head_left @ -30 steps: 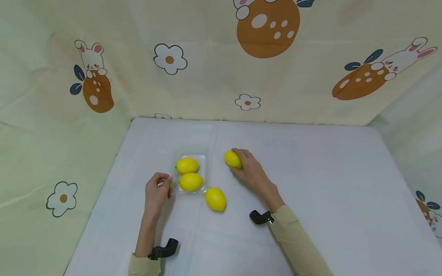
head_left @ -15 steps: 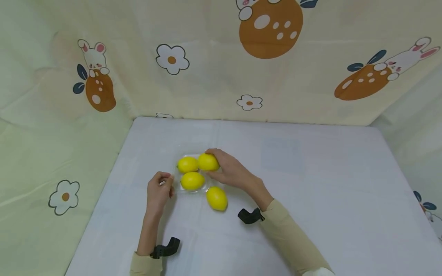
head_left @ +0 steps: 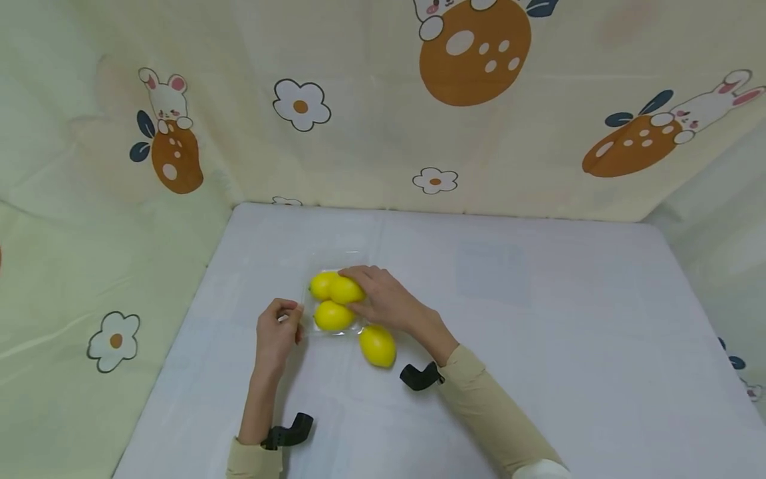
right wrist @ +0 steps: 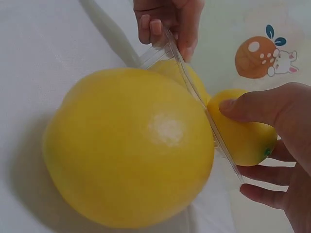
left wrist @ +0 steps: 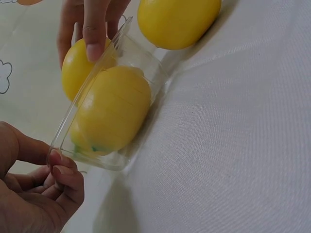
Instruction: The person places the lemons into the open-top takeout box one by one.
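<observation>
Head view: we see right hand [head_left: 383, 303] holding lemon [head_left: 346, 291] with curled fingers over clear tray [head_left: 332, 261], left of table [head_left: 538, 332] middle. Left hand [head_left: 276, 334] pinches tray's left rim. Two lemons lie in tray, fourth lemon [head_left: 377, 345] on table just beside tray's near right corner.

Left wrist view: we see left hand [left wrist: 34, 194] fingers pinching tray [left wrist: 146, 63] corner, near lemon [left wrist: 114, 109] inside.

Right wrist view: we see right hand [right wrist: 277, 145] gripping lemon [right wrist: 243, 138] behind tray wall [right wrist: 194, 87]; fourth lemon [right wrist: 129, 145] big in front.

No readable text, labels, numbers or signs anywhere.
</observation>
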A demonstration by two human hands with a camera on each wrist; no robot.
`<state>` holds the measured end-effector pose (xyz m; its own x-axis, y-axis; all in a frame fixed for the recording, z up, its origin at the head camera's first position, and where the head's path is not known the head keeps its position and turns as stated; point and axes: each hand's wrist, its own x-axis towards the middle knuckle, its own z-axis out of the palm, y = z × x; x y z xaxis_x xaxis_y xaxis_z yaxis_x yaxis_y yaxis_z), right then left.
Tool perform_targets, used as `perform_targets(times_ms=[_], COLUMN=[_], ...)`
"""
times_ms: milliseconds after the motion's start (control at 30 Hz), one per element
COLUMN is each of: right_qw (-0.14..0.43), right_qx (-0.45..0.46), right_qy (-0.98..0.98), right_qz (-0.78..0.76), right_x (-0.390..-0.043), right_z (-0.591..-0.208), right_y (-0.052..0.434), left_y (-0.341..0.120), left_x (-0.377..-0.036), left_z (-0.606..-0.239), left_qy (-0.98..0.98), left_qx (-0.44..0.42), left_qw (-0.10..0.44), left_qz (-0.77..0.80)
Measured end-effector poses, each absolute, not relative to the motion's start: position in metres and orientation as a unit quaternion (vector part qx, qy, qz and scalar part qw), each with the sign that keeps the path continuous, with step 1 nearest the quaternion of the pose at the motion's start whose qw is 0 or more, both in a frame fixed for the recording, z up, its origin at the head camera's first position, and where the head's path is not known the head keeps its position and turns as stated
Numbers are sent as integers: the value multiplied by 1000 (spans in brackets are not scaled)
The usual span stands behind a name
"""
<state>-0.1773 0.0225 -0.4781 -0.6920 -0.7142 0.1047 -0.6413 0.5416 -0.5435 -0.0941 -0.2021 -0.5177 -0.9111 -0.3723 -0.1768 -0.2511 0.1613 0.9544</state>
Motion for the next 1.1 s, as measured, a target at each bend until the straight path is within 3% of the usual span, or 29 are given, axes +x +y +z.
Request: perform_targets(times_ms=[200,800,1100], right_qw=[64,-15,16], right_qx=[-377,-368,-350], right_qy=[876,876,876], right_qz=[-294,-312,-332], right_x=[-174,-141,-112], right_z=[-481,-482,-495], right_y=[29,87,107], left_y=[-202,-200,-200], left_x=[-94,-92,-91], left_z=[-518,-511,-507], left_qy=[-762,-773,-771], left_qx=[209,209,209], left_qw=[44,32,25], left_qz=[-611,-598,-601])
